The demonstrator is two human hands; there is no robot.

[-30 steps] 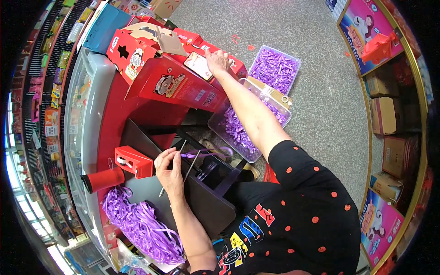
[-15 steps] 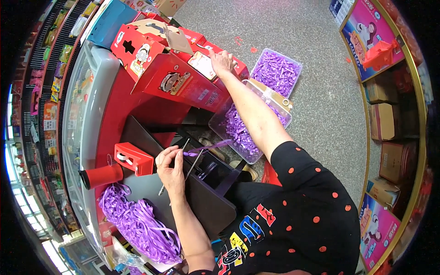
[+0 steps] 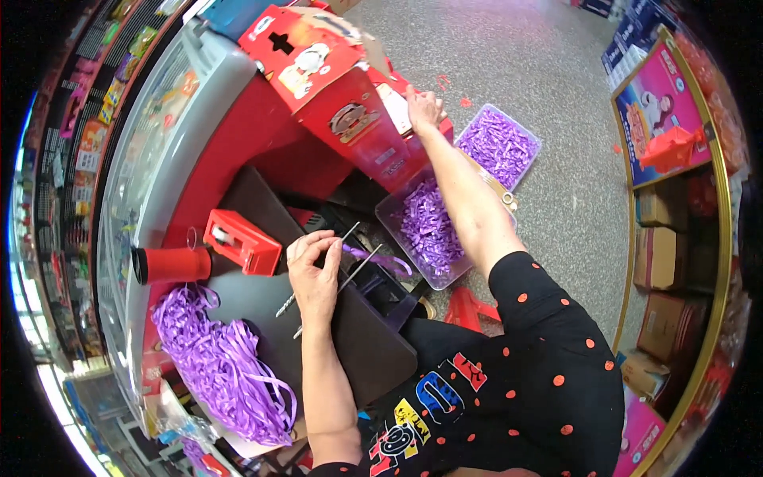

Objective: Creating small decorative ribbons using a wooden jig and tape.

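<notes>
My left hand is above the dark tabletop with thumb and fingers pinched together. A narrow purple ribbon runs from those fingertips to the right, past two thin metal rods that cross the table edge under the hand. My right hand reaches far forward over the red printed boxes, its fingers bent down at the edge of a bright, screen-like rectangle. What its fingertips touch is hidden. Below my right forearm is a clear plastic bin of short purple ribbon pieces.
A heap of loose purple ribbon lies on the dark table, near a red tape dispenser and a red cup. Another bin of purple pieces is on the floor. A tall red box stands by the display case.
The view has shifted, so the boxes and bins sit farther right in it. The ribbon's free end now droops in a curve. Both hands keep much the same places.
</notes>
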